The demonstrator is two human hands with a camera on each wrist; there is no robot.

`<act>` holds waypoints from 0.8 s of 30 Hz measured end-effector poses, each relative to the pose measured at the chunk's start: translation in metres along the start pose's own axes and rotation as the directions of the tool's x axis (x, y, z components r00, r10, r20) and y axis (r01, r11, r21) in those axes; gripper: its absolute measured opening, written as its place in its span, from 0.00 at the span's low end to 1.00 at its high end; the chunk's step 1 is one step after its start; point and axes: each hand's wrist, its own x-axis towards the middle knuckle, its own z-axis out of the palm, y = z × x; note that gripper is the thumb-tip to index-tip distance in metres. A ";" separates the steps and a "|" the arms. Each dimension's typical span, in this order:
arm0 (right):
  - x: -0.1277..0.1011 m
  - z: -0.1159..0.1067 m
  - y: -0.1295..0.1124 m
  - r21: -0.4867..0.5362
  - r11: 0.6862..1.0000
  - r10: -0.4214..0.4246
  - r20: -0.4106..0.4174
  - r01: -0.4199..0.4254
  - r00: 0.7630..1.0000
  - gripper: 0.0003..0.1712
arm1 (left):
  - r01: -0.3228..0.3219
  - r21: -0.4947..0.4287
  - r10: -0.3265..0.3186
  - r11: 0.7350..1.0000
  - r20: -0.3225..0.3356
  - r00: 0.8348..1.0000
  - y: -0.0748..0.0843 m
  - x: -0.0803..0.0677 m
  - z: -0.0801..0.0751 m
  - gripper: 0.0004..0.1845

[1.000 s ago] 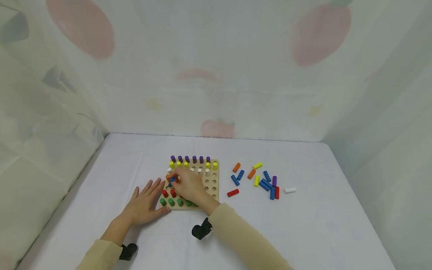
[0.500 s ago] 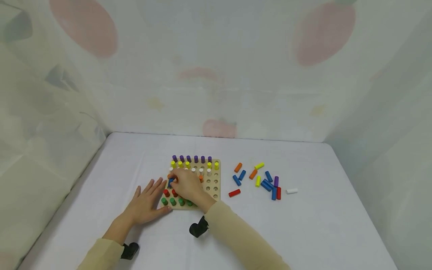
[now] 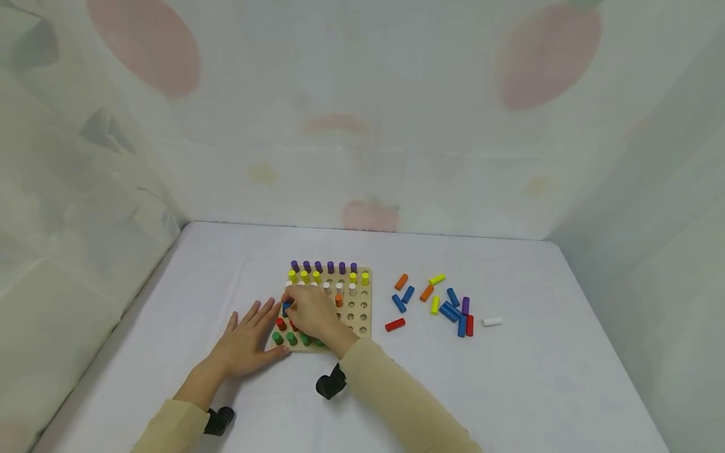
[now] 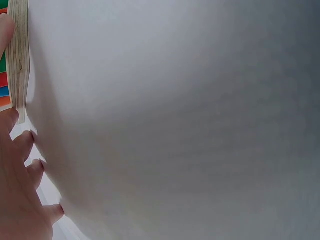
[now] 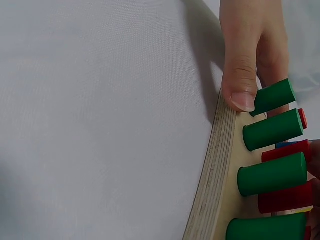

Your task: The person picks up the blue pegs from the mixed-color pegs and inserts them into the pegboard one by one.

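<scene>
A wooden pegboard (image 3: 367,314) stands near the middle of the table, with coloured pegs upright in rows. My right hand (image 3: 314,311) reaches over it and pinches a blue peg (image 3: 286,309) at the left end of the row between orange and red; its lower part looks seated, though fingers cover much of it. My left hand (image 3: 243,346) lies with fingers spread along the board's left edge. In the right wrist view the left thumb (image 5: 241,87) presses the front corner, beside a green peg (image 5: 272,131). Several pegs behind the right hand are hidden.
Loose pegs lie right of the board: blue (image 3: 399,303), orange (image 3: 401,282), yellow (image 3: 435,305), red (image 3: 395,324), purple (image 3: 466,306) and white (image 3: 491,321). A printed curtain (image 3: 362,126) hangs behind the white table (image 3: 510,377).
The blue peg, tilted in my right fingers a second ago, now stands more upright and lower at the row's left end. The left hand keeps its place on the board. The head view has shifted slightly.
</scene>
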 end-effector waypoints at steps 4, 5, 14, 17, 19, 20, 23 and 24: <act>0.000 -0.001 -0.001 -0.006 1.000 -0.006 0.018 0.006 1.000 0.08 | 0.003 0.001 -0.003 1.000 -0.003 1.000 -0.001 0.000 0.001 0.51; 0.000 -0.002 -0.002 -0.004 1.000 -0.005 0.024 0.005 1.000 0.09 | 0.003 0.003 -0.003 1.000 -0.004 1.000 -0.001 0.000 0.002 0.51; 0.000 -0.003 -0.002 -0.002 1.000 0.017 0.044 -0.017 0.999 0.09 | 0.000 0.006 0.000 1.000 -0.002 1.000 -0.003 0.001 0.003 0.52; -0.001 -0.003 -0.002 0.007 1.000 0.025 0.040 -0.025 0.999 0.09 | 0.001 0.006 -0.001 1.000 0.001 1.000 -0.003 0.001 0.004 0.52; -0.002 -0.004 -0.002 0.022 0.999 0.027 0.033 -0.028 0.999 0.09 | 0.003 0.007 -0.003 1.000 0.004 1.000 -0.003 0.001 0.004 0.52; -0.002 -0.004 -0.001 0.031 0.999 0.026 0.029 -0.027 0.999 0.09 | 0.005 0.011 -0.005 1.000 0.007 1.000 -0.003 0.001 0.004 0.52; -0.004 -0.008 0.000 0.075 0.997 0.014 0.016 -0.015 1.000 0.09 | 0.008 0.016 -0.008 1.000 0.010 1.000 -0.003 0.001 0.004 0.52; -0.004 -0.010 0.000 0.096 0.995 0.012 0.013 -0.013 1.000 0.09 | 0.008 0.016 -0.008 1.000 0.010 1.000 -0.003 0.001 0.003 0.52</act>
